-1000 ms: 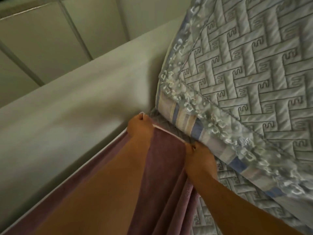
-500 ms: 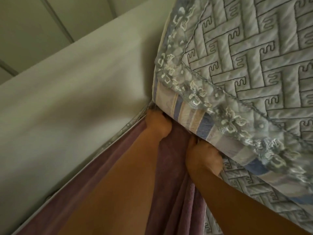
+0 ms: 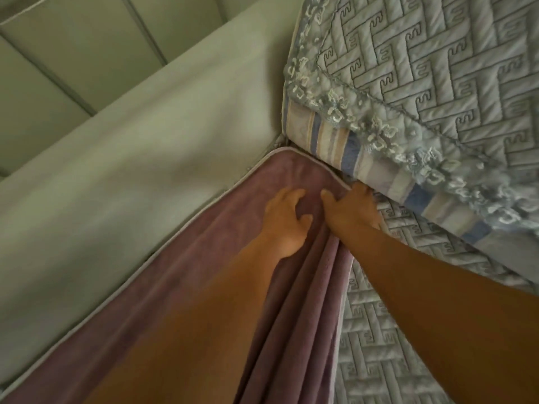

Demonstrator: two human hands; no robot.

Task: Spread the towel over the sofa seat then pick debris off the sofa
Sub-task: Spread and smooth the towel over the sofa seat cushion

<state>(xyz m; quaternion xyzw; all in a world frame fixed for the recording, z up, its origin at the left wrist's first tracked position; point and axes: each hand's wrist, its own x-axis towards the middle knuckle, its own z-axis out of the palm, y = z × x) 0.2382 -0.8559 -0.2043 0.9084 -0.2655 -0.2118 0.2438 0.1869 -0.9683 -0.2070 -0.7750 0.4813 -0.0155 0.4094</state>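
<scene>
A mauve towel (image 3: 221, 258) with a pale piped edge lies along the sofa seat, its far corner pushed into the angle where the grey armrest meets the back cushion. Long folds run down its right side. My left hand (image 3: 287, 220) rests on the towel near that corner, fingers curled and spread on the cloth. My right hand (image 3: 351, 211) lies on the towel's right edge, fingertips hidden in the gap below the back cushion (image 3: 437, 83). The quilted seat cover (image 3: 388, 330) shows to the right of the towel.
The grey-green armrest (image 3: 131, 170) runs diagonally along the towel's left edge. Pale floor tiles (image 3: 73, 53) lie beyond it. The back cushion has a quilted cover with a lace fringe (image 3: 379, 135) and a striped side.
Both hands have drawn back out of the corner under the cushion. The towel's corner now lies flat and rounded in that corner, and my left hand has gone from a fist to spread fingers.
</scene>
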